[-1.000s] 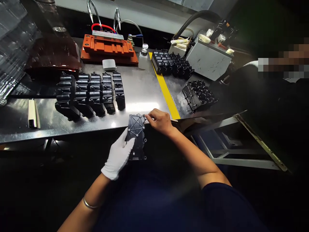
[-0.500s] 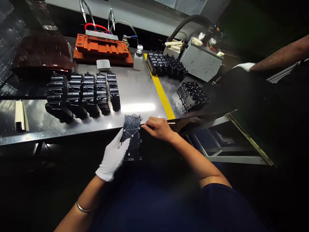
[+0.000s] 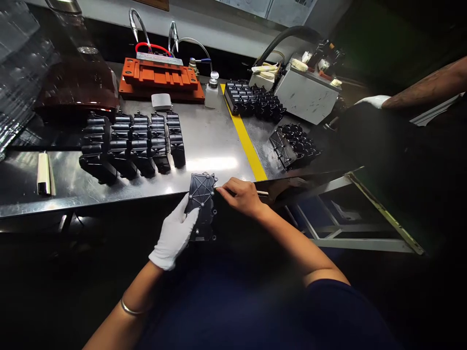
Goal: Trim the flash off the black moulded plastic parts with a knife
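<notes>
My left hand [image 3: 173,236], in a white glove, holds a flat black moulded plastic part [image 3: 201,204] from below and behind, over the table's front edge. The part's ribbed face has several round metal fittings. My bare right hand [image 3: 241,197] pinches a thin pale rod [image 3: 262,193], and its pointed end reaches toward the part's upper right edge. The part's underside is hidden.
Rows of similar black parts [image 3: 131,143] stand on the steel table [image 3: 215,146]. Beyond are an orange fixture [image 3: 158,80], a dispensing bottle [image 3: 211,92], a yellow floor-style tape line [image 3: 244,138] and a grey box [image 3: 306,90]. A co-worker's gloved hand [image 3: 374,101] enters at upper right.
The co-worker's forearm and gloved hand have come into view at upper right. My view has shifted slightly, and my hands stay at the part with the same hold.
</notes>
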A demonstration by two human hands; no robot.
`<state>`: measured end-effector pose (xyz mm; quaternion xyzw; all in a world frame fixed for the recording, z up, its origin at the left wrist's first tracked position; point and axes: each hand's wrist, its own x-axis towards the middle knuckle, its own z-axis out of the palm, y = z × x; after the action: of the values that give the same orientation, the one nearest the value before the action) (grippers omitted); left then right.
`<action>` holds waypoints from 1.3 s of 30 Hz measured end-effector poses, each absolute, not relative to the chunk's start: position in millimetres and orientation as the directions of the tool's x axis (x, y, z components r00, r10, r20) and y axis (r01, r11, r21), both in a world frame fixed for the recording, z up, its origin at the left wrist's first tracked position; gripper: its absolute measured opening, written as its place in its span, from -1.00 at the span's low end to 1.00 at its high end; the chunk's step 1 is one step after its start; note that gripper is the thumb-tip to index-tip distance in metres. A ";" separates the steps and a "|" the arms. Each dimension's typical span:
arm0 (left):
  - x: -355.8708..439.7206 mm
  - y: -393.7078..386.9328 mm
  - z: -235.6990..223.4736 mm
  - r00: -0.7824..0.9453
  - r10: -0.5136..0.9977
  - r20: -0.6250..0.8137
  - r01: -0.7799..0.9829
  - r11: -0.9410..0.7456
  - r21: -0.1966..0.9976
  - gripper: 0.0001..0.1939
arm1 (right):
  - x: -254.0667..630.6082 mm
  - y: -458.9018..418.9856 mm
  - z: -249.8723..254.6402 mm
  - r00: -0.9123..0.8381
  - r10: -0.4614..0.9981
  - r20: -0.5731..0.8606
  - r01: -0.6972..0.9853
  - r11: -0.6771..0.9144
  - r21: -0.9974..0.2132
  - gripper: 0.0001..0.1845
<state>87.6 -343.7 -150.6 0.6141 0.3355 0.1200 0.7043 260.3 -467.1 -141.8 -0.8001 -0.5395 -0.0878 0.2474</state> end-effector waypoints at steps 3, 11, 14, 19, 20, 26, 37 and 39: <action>87.1 -342.1 -152.8 0.755 0.558 -0.346 0.275 0.210 0.938 -0.30 | 259.6 -468.7 -144.3 0.417 0.810 0.413 0.897 -0.295 -0.328 -0.70; 86.3 -341.9 -154.3 0.742 0.569 -0.353 0.287 0.206 0.936 -0.27 | 258.3 -471.4 -146.7 0.456 0.798 0.395 0.875 -0.318 -0.365 -0.69; 86.3 -341.8 -154.2 0.747 0.560 -0.359 0.283 0.221 0.933 -0.28 | 257.6 -471.8 -147.6 0.478 0.786 0.392 0.862 -0.334 -0.381 -0.69; 86.1 -341.6 -155.5 0.758 0.558 -0.339 0.276 0.196 0.941 -0.31 | 257.5 -472.2 -147.9 0.497 0.773 0.394 0.849 -0.339 -0.407 -0.70; 86.1 -341.8 -155.6 0.756 0.560 -0.339 0.274 0.201 0.941 -0.30 | 257.4 -472.5 -147.5 0.502 0.774 0.385 0.842 -0.337 -0.422 -0.71; 86.7 -344.5 -154.6 0.743 0.561 -0.363 0.263 0.254 0.931 -0.26 | 250.6 -477.3 -144.1 0.533 0.771 0.349 0.800 -0.324 -0.506 -0.72; 85.9 -340.7 -149.1 0.793 0.492 -0.359 0.240 0.289 0.927 -0.29 | 239.2 -474.2 -142.4 0.656 0.678 0.333 0.684 -0.347 -0.641 -0.68; 78.7 -334.7 -138.3 0.863 0.335 -0.379 0.265 0.338 0.903 -0.31 | 248.3 -475.8 -137.6 0.747 0.608 0.269 0.559 -0.356 -0.749 -0.69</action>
<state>78.7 -334.7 -138.3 0.5751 0.2610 0.0226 0.7750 248.3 -475.8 -137.6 -0.8229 -0.3543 0.0276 0.4433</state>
